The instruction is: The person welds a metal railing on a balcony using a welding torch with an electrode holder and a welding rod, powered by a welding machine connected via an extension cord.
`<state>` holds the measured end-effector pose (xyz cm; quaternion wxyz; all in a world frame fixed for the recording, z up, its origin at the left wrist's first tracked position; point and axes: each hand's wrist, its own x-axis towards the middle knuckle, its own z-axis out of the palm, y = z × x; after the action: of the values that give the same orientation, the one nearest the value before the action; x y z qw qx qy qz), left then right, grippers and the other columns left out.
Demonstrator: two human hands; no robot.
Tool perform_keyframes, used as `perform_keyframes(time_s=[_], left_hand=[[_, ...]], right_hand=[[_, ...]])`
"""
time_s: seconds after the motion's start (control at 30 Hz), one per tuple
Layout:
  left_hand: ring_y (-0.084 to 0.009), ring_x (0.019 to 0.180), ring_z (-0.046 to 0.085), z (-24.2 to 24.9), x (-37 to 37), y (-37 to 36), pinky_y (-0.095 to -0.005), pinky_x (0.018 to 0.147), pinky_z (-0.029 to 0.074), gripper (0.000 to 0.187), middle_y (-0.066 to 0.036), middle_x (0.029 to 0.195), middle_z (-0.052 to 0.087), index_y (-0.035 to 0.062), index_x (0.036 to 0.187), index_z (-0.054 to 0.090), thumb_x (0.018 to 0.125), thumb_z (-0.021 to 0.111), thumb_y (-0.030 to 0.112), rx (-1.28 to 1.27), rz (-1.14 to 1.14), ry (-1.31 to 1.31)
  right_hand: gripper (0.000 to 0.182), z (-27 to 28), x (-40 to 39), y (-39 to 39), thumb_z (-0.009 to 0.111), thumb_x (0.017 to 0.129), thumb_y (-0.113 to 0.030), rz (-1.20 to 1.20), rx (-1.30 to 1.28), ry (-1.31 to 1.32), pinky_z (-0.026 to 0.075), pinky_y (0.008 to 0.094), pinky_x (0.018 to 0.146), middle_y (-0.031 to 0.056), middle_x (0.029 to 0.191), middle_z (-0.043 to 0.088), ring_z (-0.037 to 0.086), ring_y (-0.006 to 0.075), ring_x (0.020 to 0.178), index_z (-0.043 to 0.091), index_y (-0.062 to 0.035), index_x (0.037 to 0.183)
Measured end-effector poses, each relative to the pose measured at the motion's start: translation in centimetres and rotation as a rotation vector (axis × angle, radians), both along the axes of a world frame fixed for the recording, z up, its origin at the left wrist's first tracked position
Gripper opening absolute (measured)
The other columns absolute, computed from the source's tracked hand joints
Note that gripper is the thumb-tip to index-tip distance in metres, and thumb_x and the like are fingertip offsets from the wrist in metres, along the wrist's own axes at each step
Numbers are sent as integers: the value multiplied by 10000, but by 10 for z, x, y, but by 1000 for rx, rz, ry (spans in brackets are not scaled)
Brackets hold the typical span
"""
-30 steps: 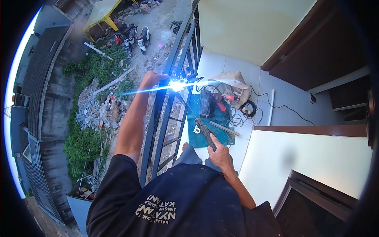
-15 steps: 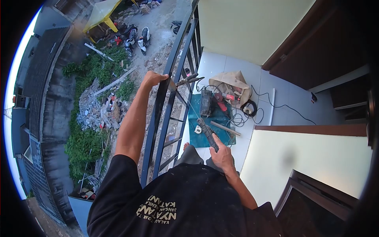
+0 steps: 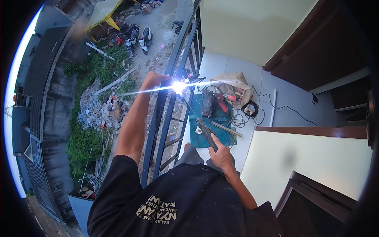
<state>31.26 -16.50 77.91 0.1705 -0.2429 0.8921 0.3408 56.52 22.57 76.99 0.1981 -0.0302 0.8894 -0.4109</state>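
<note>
My right hand (image 3: 221,156) is closed around the dark handle of a welding electrode holder (image 3: 207,133). A thin welding rod (image 3: 190,108) runs from its jaw up to the black metal railing (image 3: 160,103). At the rod's tip a white-blue arc (image 3: 178,87) glares and hides the joint there. My left hand (image 3: 155,79) grips the railing's top bar just left of the glare, its fingers partly hidden behind the bar. A dark clamp-like tool (image 3: 192,78) sits at the railing beside the arc, partly washed out by the light.
On the white-tiled floor lies a green cloth (image 3: 196,139) bearing a dark welding machine (image 3: 207,103), a red angle grinder (image 3: 222,103) and a metal bar (image 3: 226,129). A beige sack (image 3: 237,81), coiled cables (image 3: 249,108) and a white pipe (image 3: 273,107) lie nearby. Beyond the railing is a drop to rubble.
A bright arc has lit at the rod's tip against the railing. My right hand and the holder have shifted only slightly; my left hand stays on the top bar.
</note>
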Motion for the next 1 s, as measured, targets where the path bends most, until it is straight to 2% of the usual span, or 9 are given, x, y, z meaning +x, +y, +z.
perform_keyframes(time_s=[0.07, 0.1, 0.17, 0.33, 0.4, 1.0], left_hand=[[-233, 790, 680, -7, -4, -2, -387, 743, 514, 533, -132, 906, 734, 50, 958, 798, 733, 829, 531, -77, 16, -39], [-264, 694, 663, -8, 5, -6, -396, 680, 512, 641, -156, 741, 697, -31, 785, 753, 665, 860, 590, 197, -72, 167], [-261, 686, 661, -6, -4, -2, -405, 688, 515, 653, -151, 729, 695, -35, 795, 756, 678, 850, 600, -67, 34, 20], [-261, 673, 656, -7, -5, -3, -416, 689, 512, 669, -145, 701, 681, -45, 756, 735, 686, 841, 612, -56, 36, 36], [-270, 809, 699, -5, -6, -3, -427, 763, 523, 578, -158, 905, 725, 39, 959, 794, 732, 825, 570, -70, -1, -54], [-237, 811, 692, 7, -2, 4, -400, 705, 522, 574, -128, 929, 730, 66, 971, 797, 753, 794, 598, -85, 9, -76]], right_hand=[[600, 5, 0, 0, 618, 869, -186, 0, 7, -27, 496, 403, 977, 228, 1342, 595, 627, 411, 1148, 499, -62, 1444], [602, 7, 1, -1, 618, 869, -187, -17, 9, -22, 498, 406, 972, 233, 1334, 599, 630, 413, 1142, 497, -67, 1446], [603, 14, -1, -3, 618, 870, -189, -31, 10, -15, 500, 409, 967, 238, 1326, 603, 633, 415, 1135, 496, -71, 1448], [611, 22, 0, -1, 619, 871, -200, -32, 46, -69, 496, 401, 971, 239, 1329, 600, 628, 418, 1141, 489, -72, 1454], [608, 13, 2, -3, 618, 872, -201, -37, 29, -45, 494, 398, 976, 237, 1336, 596, 624, 416, 1148, 491, -69, 1452], [593, 7, -1, -6, 614, 872, -191, 2, -36, 29, 465, 403, 1028, 239, 1363, 577, 587, 411, 1207, 502, -37, 1434]])
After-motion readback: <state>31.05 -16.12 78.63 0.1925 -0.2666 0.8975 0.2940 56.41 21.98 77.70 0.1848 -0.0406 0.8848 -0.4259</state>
